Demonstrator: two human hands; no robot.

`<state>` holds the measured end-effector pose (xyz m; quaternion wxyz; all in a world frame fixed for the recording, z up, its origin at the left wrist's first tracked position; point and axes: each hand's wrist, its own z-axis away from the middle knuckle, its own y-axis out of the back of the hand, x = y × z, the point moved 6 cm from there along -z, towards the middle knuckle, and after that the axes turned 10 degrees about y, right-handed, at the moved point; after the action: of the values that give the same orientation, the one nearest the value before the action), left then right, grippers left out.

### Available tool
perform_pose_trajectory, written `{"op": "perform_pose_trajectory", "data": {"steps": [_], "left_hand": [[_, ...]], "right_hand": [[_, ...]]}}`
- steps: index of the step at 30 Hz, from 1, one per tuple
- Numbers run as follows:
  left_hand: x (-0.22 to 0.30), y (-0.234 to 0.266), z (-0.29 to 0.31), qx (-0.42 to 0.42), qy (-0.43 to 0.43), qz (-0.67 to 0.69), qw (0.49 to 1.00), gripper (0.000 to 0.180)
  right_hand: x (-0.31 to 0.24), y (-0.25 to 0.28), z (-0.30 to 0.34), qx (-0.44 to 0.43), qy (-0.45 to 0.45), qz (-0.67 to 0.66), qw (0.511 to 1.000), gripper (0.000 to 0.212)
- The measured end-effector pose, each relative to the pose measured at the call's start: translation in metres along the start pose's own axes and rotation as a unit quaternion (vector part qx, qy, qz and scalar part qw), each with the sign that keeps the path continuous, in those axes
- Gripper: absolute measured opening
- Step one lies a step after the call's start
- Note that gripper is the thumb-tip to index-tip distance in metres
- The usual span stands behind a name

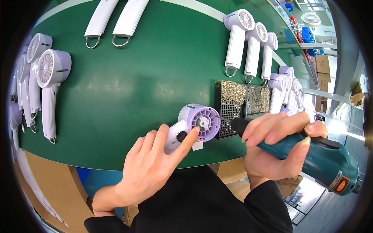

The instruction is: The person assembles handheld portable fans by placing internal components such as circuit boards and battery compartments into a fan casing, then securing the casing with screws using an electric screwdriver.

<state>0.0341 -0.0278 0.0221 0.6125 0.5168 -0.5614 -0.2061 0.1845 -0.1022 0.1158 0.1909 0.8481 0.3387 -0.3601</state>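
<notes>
Left hand (149, 165) presses a small lilac-and-white plastic handheld fan (194, 126) onto the green tabletop (128, 85), fingers curled over its handle and the index finger lying against the open round head. The fan lies near the tabletop's front edge, its long axis running from lower left to upper right, with the head toward the right hand. Right hand (278, 141) is wrapped tightly around a teal-and-black electric screwdriver (311, 155), whose thin bit points left and meets the right rim of the head. Just behind the head sit two black mesh trays of small metal screws (243, 103). Rows of finished white fans (248, 42) line both sides, leaving open green surface beyond.
</notes>
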Motion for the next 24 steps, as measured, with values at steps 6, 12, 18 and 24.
{"op": "perform_pose_trajectory", "data": {"steps": [6, 12, 18, 24], "left_hand": [[-0.001, 0.0, 0.0, 0.004, -0.004, -0.002, 1.0, 0.063], [-0.001, 0.0, 0.003, -0.007, 0.001, 0.013, 1.0, 0.064], [0.001, -0.001, 0.004, -0.009, -0.005, 0.009, 1.0, 0.067], [-0.001, 0.001, 0.001, -0.041, 0.017, 0.035, 0.998, 0.069]], "right_hand": [[-0.01, -0.001, -0.007, -0.006, 0.032, -0.01, 0.999, 0.024], [-0.015, -0.006, -0.012, -0.005, 0.053, -0.033, 0.998, 0.024], [-0.013, -0.011, -0.009, -0.024, 0.077, -0.028, 0.996, 0.027], [-0.015, -0.017, -0.008, -0.02, 0.1, -0.086, 0.991, 0.029]]}}
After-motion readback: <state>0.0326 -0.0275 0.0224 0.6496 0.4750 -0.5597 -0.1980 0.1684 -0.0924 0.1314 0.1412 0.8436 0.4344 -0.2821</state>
